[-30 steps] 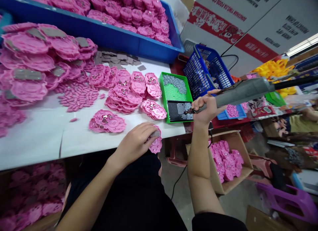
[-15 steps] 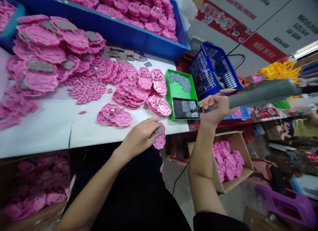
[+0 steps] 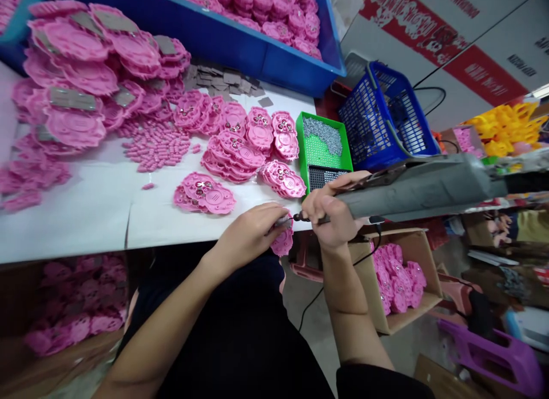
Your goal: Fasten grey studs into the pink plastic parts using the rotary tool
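From where I stand, the pink casing (image 3: 283, 242) is at the near edge of the desk (image 3: 158, 230), with a grey rectangular plate (image 3: 282, 220) at its far end. The left hand (image 3: 245, 233) is closed on it, thumb and fingers pinching from the left side. From the right, the right hand (image 3: 332, 213) wraps firmly around the front of a grey electric screwdriver (image 3: 412, 188), its bit (image 3: 297, 216) right up at the plate. Whether a screw sits on the bit, I can't tell.

I'd judge this to be the screw-driving step, fixing plate to casing. The next move calls for a steady left grip and the screwdriver pressed in squarely; a slanted push could make it slip.

Just beyond, the green tray (image 3: 303, 150) holds loose silver screws (image 3: 326, 133). To its left lie small stacks of pink casings (image 3: 234, 156), then, farther left, a heap of plate-fitted casings (image 3: 72, 73).
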`<state>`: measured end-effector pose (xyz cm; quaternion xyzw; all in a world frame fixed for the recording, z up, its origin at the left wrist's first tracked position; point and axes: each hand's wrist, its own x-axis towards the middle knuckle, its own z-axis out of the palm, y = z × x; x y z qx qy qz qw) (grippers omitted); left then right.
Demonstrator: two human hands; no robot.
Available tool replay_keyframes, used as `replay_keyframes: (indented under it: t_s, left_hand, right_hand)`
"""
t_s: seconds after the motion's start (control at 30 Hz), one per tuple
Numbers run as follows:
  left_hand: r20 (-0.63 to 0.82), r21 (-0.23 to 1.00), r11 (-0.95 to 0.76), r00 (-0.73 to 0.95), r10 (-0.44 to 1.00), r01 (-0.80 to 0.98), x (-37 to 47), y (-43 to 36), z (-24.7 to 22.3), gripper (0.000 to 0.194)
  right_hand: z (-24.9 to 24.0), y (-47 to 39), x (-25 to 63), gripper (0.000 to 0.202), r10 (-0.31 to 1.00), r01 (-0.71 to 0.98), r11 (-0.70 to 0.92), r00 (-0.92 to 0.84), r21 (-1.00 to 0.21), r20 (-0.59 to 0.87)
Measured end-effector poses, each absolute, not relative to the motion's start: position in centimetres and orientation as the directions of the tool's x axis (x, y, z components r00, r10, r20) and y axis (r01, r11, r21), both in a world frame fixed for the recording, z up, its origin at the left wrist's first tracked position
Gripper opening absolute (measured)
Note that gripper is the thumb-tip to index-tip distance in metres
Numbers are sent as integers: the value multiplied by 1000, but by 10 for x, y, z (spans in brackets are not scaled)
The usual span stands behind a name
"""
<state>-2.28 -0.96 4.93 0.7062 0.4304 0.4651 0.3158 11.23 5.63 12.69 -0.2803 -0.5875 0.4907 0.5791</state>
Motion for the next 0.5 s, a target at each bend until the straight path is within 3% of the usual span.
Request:
replay_keyframes:
  t_s: [0.27,0.5]
  left_hand:
    - [364,846,-417,212,907,333,-23,-8,51,24]
    - [358,843,-415,218,908,343,-25,-7,52,26]
  right_hand:
    - [125,61,110,17,889,-295,341,-207,-892,408]
    - [127,62,110,20,903,-210,364,-161,-908,399]
